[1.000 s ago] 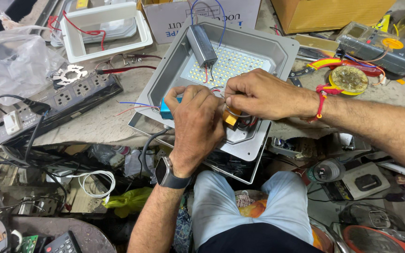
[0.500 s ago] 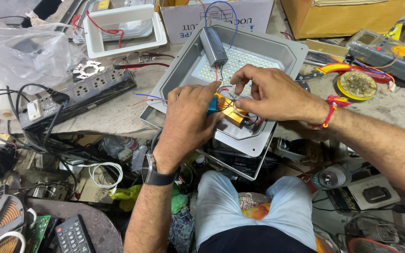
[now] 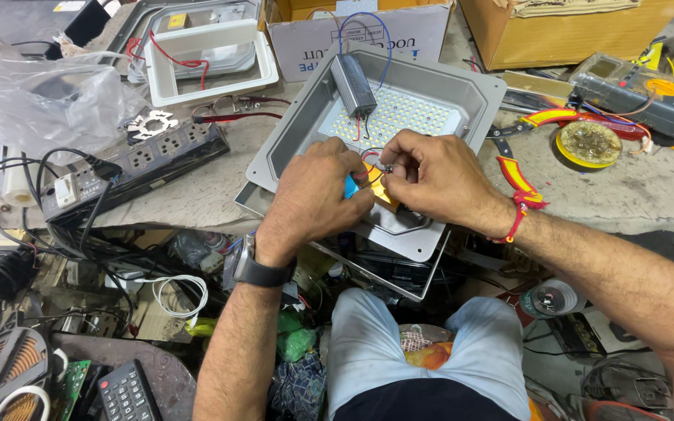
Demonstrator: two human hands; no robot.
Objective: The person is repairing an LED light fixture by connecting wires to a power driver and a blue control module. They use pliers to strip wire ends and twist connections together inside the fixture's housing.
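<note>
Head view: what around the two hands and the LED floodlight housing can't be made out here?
- Orange-and-blue part: mostly covered by the left hand and right hand; its kind is unclear.
- Right hand's fingertip grip: too small to tell.
- LED floodlight housing: near edge hidden by both hands.
- Multimeter: display too small.

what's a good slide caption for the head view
Both hands, left hand and right hand, pinch thin wires over a grey metal floodlight housing.
</note>
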